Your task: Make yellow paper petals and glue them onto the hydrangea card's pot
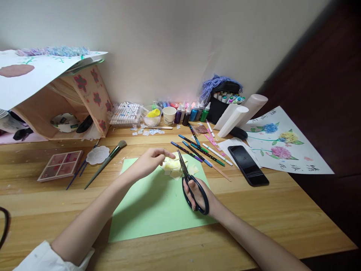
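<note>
Head view: the right hand [201, 194] grips black-handled scissors [184, 166], fingers through the loops, blades slanting up and away, tips beside the left hand [150, 162]. Left hand arches over yellow pieces [176, 174], index finger extended; cannot tell whether it pinches one. Pieces lie heaped near the far edge of a green sheet [156, 216]; open green spreads in front of them. Wooden surface [270, 214] shows beyond the sheet's near edge. Right side is tighter: pens [210, 156] crowd the far corner, phone [248, 166] farther right.
</note>
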### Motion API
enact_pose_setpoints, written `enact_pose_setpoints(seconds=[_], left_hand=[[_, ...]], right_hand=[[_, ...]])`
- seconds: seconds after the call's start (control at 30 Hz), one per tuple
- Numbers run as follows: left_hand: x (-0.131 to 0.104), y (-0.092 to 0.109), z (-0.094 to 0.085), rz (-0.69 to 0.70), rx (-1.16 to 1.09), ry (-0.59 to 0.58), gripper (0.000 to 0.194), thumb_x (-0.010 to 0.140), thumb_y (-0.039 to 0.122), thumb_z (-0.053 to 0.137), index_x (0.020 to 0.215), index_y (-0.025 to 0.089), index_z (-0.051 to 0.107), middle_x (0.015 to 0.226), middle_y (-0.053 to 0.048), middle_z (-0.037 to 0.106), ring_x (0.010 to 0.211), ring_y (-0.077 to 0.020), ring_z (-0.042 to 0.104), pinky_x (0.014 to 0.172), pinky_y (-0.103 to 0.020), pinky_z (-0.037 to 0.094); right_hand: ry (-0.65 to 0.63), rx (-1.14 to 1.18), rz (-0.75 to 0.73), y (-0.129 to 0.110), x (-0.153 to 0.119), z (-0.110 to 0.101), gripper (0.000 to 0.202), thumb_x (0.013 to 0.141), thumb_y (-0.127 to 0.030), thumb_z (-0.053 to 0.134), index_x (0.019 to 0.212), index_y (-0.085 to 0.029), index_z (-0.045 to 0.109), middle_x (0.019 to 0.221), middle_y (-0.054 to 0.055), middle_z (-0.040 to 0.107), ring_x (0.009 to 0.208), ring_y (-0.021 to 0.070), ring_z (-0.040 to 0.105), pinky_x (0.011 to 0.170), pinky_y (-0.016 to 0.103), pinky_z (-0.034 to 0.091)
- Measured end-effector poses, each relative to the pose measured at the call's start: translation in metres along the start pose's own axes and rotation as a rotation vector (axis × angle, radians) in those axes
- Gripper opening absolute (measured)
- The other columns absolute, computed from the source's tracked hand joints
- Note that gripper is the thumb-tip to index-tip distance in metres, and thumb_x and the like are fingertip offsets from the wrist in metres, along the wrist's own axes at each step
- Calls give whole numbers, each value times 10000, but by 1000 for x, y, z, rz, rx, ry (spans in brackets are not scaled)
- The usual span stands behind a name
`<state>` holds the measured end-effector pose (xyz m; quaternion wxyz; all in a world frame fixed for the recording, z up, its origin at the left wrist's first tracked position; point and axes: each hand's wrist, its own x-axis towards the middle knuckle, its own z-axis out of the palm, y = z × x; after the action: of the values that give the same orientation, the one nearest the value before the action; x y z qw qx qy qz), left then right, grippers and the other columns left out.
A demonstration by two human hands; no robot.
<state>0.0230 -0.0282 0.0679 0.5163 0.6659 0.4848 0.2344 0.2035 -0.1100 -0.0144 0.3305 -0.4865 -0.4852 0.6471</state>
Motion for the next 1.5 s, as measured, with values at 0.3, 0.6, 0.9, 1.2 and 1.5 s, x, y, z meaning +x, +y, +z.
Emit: enact_pose_setpoints(seconds=[0.3, 0.6, 0.9, 1.2, 1.5], left_hand=[[9, -24, -1, 105, -93, 60, 331, 762, 310, 592, 1044, 138, 562, 825, -43, 617, 649, -119, 567, 617, -263, 471], [8, -20, 4, 11, -92, 194, 382, 709, 346, 662, 991, 124, 531, 731, -16, 594, 645, -131, 588, 613, -261, 455], [6, -16, 16, -33, -163, 80, 371, 690, 299, 676, 980, 127, 521, 652, 21, 560, 598, -113, 559, 600, -249, 429], [9, -23, 4, -32, -140, 93, 477, 671, 378, 695, 1041, 125, 532, 734, 2, 577, 653, -111, 547, 604, -239, 411], [7, -15, -4, -69, -154, 143, 450, 673, 324, 683, 1032, 104, 527, 712, 19, 545, 610, -85, 511, 562, -216, 384]], right_hand=[[-205, 229, 244, -10, 2, -4, 883, 548, -920, 0, 724, -180, 449, 383, -19, 479, 350, 134, 513, 418, 257, 443], [-259, 65, 57, 0, -11, -2, 832, 678, -856, 113, 857, -154, 522, 524, -13, 503, 471, 113, 502, 493, 229, 415], [-182, -35, 3, -1, -10, 0, 769, 683, -855, 156, 779, -167, 486, 476, -30, 466, 418, 94, 455, 428, 205, 370], [-44, 18, 26, 1, 1, 0, 714, 544, -901, 370, 656, -198, 417, 332, -88, 365, 254, 60, 326, 279, 174, 264], [-83, 200, 155, 0, 6, -4, 811, 558, -927, 104, 705, -195, 422, 350, -55, 431, 291, 105, 435, 346, 222, 392]])
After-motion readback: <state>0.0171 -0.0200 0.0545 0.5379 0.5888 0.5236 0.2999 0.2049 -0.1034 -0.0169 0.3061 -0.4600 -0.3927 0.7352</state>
